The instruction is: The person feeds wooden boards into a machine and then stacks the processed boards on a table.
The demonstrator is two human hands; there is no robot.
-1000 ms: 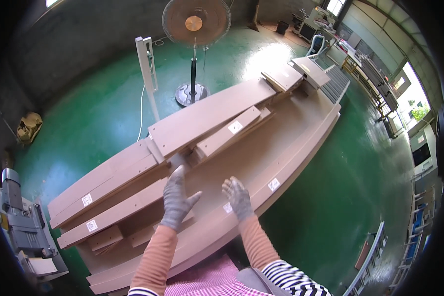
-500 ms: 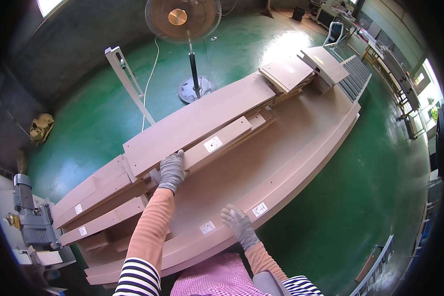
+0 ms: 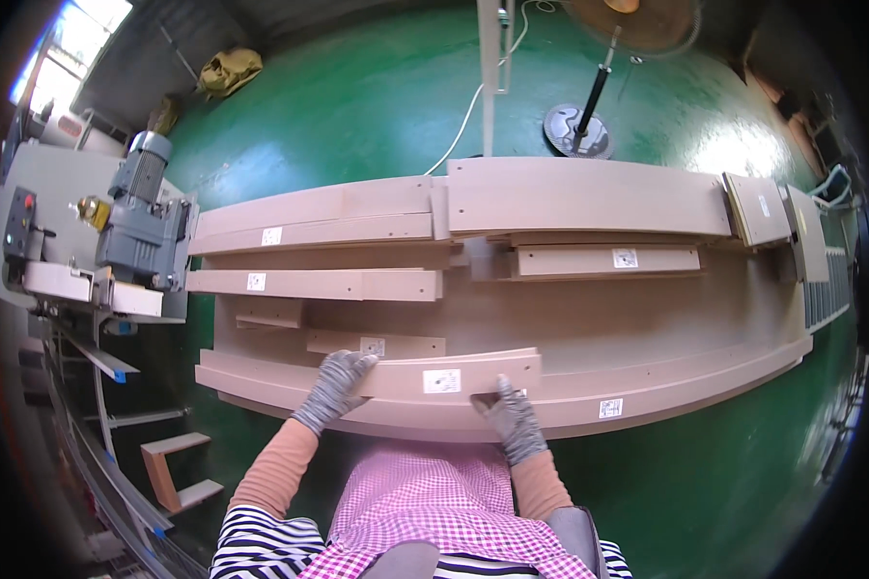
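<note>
Head camera view shows two gloved hands around a short board (image 3: pixel 492 374) in the lower middle of the frame. This board is pinkish brown and carries a white label on its face. The left hand (image 3: pixel 336 386) pinches its left end, with the thumb and the fingers closed on the edge. The right hand (image 3: pixel 514 422) grips the lower edge near the right end; it is a little blurred, and part of its fingers is hidden, so I cannot tell how each finger lies. The two hands are well apart from each other, with the label between them.

Behind the short board, a smaller labelled piece (image 3: pixel 410 345) lies just beside the left hand. The short board overlaps the long front boards (image 3: pixel 695 388), which run across the frame and look bent by the lens. In the middle left, two narrow boards (image 3: pixel 319 284) (image 3: pixel 323 232) lie one behind the other. A wide board (image 3: pixel 589 196) lies at the upper middle, and in front of it is a labelled strip (image 3: pixel 661 261).

At the left side stands a machine with a grey motor (image 3: pixel 143 232). In the upper right are a fan base (image 3: pixel 577 132) and, near the top edge, the blurred fan head (image 3: pixel 647 24). A roller conveyor (image 3: pixel 825 294) is at the far right, and the floor (image 3: pixel 647 492) is green.
</note>
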